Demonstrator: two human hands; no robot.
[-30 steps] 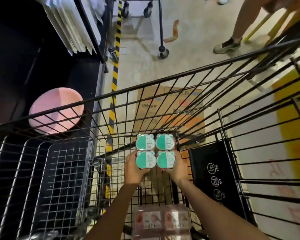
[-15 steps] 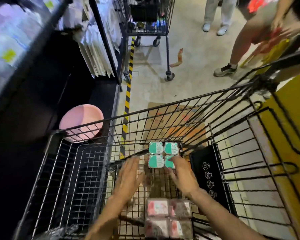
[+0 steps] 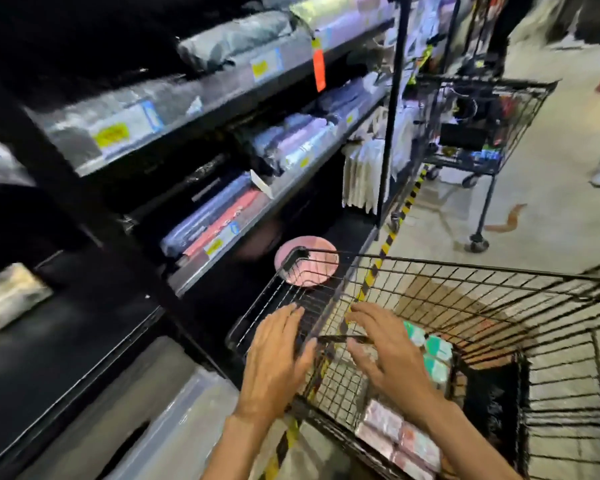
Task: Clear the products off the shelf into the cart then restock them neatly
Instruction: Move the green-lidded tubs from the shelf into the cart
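A: Packs [image 3: 436, 362] with teal lids sit inside the black wire cart [image 3: 465, 306], low on its floor, partly hidden behind the right hand [image 3: 392, 355]. How many there are I cannot tell; the frame is blurred.

B: And nearer the camera?

A: A pink-and-white wrapped pack [image 3: 400, 436] lies in the cart's near end, apart from the teal ones. A black panel [image 3: 496, 400] stands against the cart's right side.

B: The hands?

A: Both empty, fingers spread and nearly straight. The left hand [image 3: 278, 362] hangs over the cart's left rim; the right one is above the basket, in front of the teal packs. Neither clearly touches anything.

B: What stands around it?

A: The dark shelf unit [image 3: 201, 105] is on the left, its upper levels holding flat goods in clear wrappers with yellow price labels. A pink round disc [image 3: 307, 261] lies on the bottom level, seen through the cart's far corner. An orange tag [image 3: 319, 71] hangs from an upper shelf edge.

B: Further off?

A: Yellow-and-black striped tape [image 3: 385, 244] runs along the floor at the shelf's foot. A second wire cart [image 3: 478, 126] stands up the aisle, well apart. Flattened brown cardboard [image 3: 440, 303] shows through the cart's mesh.
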